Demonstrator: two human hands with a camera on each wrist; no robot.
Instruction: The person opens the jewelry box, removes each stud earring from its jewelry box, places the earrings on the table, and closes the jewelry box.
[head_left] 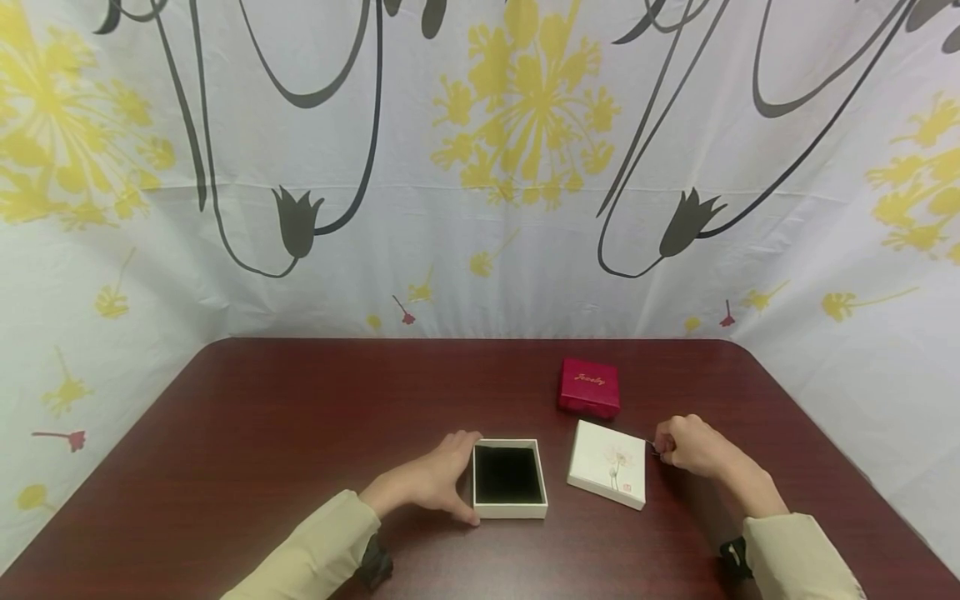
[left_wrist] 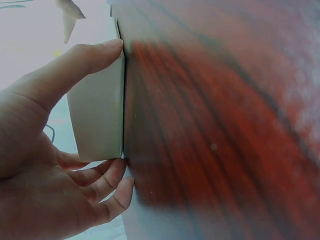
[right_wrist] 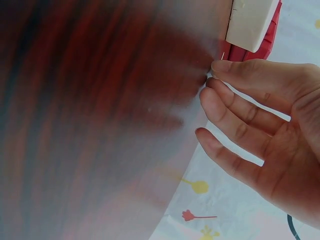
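At left on a dark red-brown, wood-grained table (head_left: 262, 417), a person's left hand (head_left: 435, 481) grips an uncovered, square, off-white card box (head_left: 513, 512), thumb at the near left corner, fingers round the far one. A flat black lining (head_left: 508, 473) covers the floor of the box. From my remote station I judge that hold sound: firm enough to stop the box sliding, light enough to spare its thin walls.

Just right of the box, and apart from it, a square, off-white lid with a printed flower (head_left: 603, 458) lies askew, flower side up. Beyond the lid sits a red, square box with gold "Jewelry" lettering (head_left: 589, 387).

At far right, beside the lid's right edge, a right hand (head_left: 695, 444) pinches a thin, pale, wire-like piece (head_left: 651, 446) between its thumb and fingertips; the remaining fingers curve loosely, holding nothing I can see. The piece is too small for me to name, and I cannot tell whether it touches the lid. So slim a thing, I judge, calls for a close pinch with the very fingertips, without squeezing, dragging or bending. I would raise it clear of the lid's edge before any sideways move, and have the left hand hold the box level and steady.
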